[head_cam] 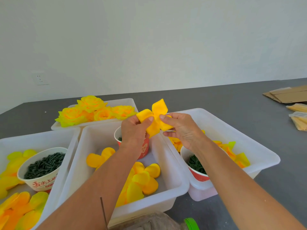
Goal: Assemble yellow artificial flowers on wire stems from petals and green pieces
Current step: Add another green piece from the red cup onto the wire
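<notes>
Both hands hold one yellow petal piece [157,112] with several lobes in the air above the middle white tray [167,173]. My left hand [134,128] pinches its left lobe between thumb and fingers. My right hand [179,128] pinches the right side near the centre. Loose yellow petals [142,178] lie in the middle tray. Finished yellow flowers [89,110] fill the far tray [126,102]. A thin dark wire stem [103,213] stands near my left forearm. A paper cup of dark green pieces [44,165] sits in the left tray [49,135].
A second cup of green pieces [196,166] and more petals sit in the right tray [245,140]. A red cup [144,150] stands behind my left hand. Flattened cardboard [287,95] and bagged packets [299,120] lie at the far right. A green lid [191,224] is at the bottom.
</notes>
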